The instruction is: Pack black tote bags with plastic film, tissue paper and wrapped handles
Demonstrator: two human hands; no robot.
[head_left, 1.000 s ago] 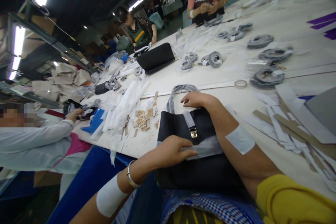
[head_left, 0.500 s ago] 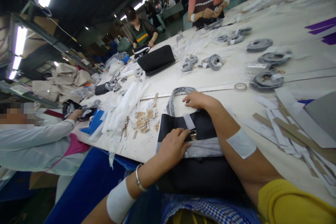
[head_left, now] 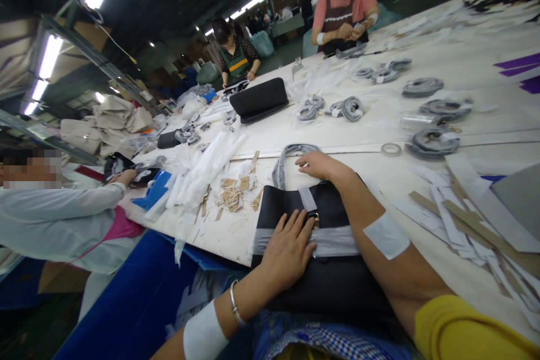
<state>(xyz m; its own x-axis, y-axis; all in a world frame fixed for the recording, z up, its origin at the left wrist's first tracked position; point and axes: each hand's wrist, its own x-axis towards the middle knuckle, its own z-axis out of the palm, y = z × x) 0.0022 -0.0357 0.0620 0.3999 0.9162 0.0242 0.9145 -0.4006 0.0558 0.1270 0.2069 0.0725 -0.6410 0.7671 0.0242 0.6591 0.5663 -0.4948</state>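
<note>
A black handbag (head_left: pixel 333 284) lies at the table's front edge, close to my body. Across its front runs a grey wrapped band (head_left: pixel 335 242), and a gold-coloured clasp (head_left: pixel 316 219) shows near the middle. My left hand (head_left: pixel 289 250) rests flat on the bag's front, fingers stretched out and pointing away from me, beside the clasp. Beyond the bag's top edge, my right hand (head_left: pixel 323 165) is held with loosely bent fingers, next to the wrapped handle (head_left: pixel 278 171). The fingers look apart, with nothing visible in them; whether they touch the handle is hard to see.
Paper tags with strings (head_left: pixel 232 197) and clear plastic sleeves (head_left: pixel 198 174) lie left of the bag. Paper strips (head_left: pixel 459 214) are on the right. Farther off are coiled grey straps (head_left: pixel 432 142), a tape roll (head_left: pixel 391 149) and another black bag (head_left: pixel 259 101). Co-workers sit around the table.
My left hand has slid slightly nearer along the bag's front and flattened, its fingers more stretched. My right hand stays beside the handle. The camera view has shifted a little.
</note>
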